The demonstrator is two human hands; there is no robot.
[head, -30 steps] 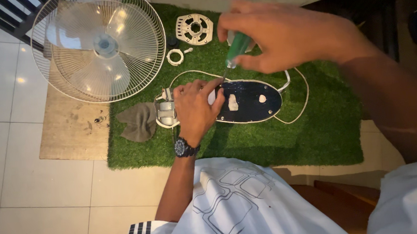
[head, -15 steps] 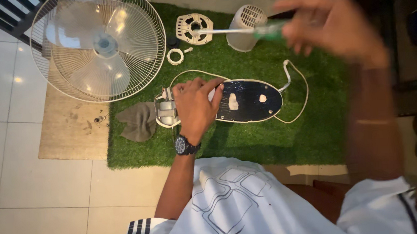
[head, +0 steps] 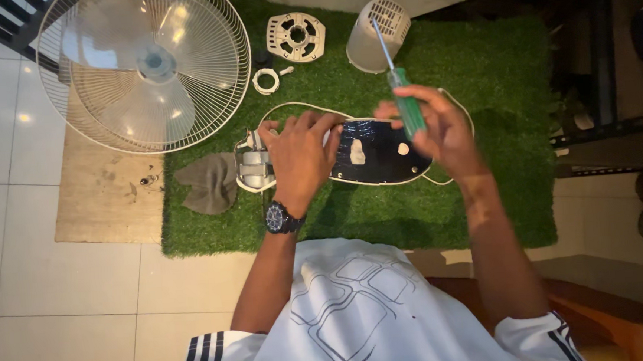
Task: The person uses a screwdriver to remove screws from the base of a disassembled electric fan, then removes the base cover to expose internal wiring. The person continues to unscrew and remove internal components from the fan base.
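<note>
Fan base (head: 375,153), the dark oval one with a white rim, is lying flat on the green turf mat (head: 486,193), pretty much dead center in front of the person. Left hand (head: 299,153) is pressed down on its left end with fingers spread over it, right by the white neck piece (head: 250,166). Right hand (head: 437,125) is closed around a green-handled screwdriver (head: 399,86), shaft pointing up and away from the base. A white cord loops around the base. Fan cage (head: 143,69), grey rag (head: 210,183), round white motor cover (head: 296,36) and a white vented housing (head: 376,36) sit further back.
</note>
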